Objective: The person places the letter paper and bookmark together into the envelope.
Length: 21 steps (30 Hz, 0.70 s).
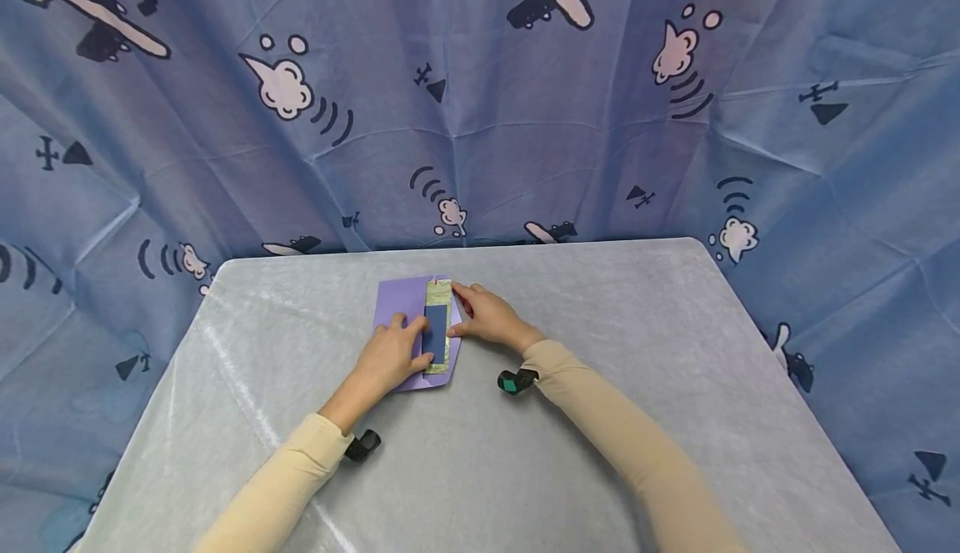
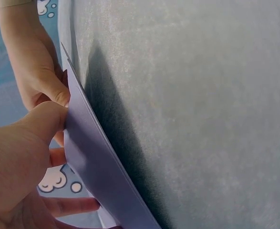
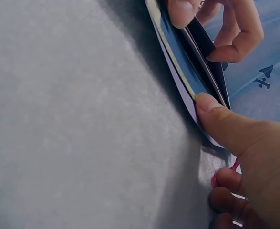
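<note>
A purple envelope [image 1: 401,296] sits tilted near the table's far edge. Along its right side lies a long bookmark [image 1: 438,293] with a dark blue middle and a yellow-green patterned border. My left hand [image 1: 390,354] holds the envelope, its thumb by the bookmark's lower part and its fingers over the purple face. From the right, my right hand [image 1: 491,317] pinches the bookmark's edge, the thumb on its face. A bit of pink string [image 3: 215,179] shows by the right fingers. In the left wrist view the purple paper [image 2: 99,157] hides the bookmark.
A grey cloth-covered table [image 1: 480,470] lies under both hands. Behind it hangs a blue curtain [image 1: 480,161] printed with planes and clouds. Black wrist cameras [image 1: 517,381] are strapped at both sleeves.
</note>
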Tool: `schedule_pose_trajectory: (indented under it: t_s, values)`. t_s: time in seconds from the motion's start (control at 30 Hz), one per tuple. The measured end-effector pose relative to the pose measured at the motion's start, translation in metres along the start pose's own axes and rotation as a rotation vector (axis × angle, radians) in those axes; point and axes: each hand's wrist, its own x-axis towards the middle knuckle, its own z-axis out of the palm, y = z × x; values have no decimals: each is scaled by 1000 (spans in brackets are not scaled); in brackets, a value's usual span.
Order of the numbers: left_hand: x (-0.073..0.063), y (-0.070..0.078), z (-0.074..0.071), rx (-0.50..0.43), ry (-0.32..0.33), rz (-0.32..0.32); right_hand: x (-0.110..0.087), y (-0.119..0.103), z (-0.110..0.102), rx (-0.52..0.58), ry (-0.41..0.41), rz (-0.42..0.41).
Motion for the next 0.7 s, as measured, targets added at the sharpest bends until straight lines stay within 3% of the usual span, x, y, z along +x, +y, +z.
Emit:
schedule_pose_trajectory:
  t_s: [0.7]
  values:
    - [0, -1, 1, 0, 0, 2, 11, 1, -6, 55, -26, -11]
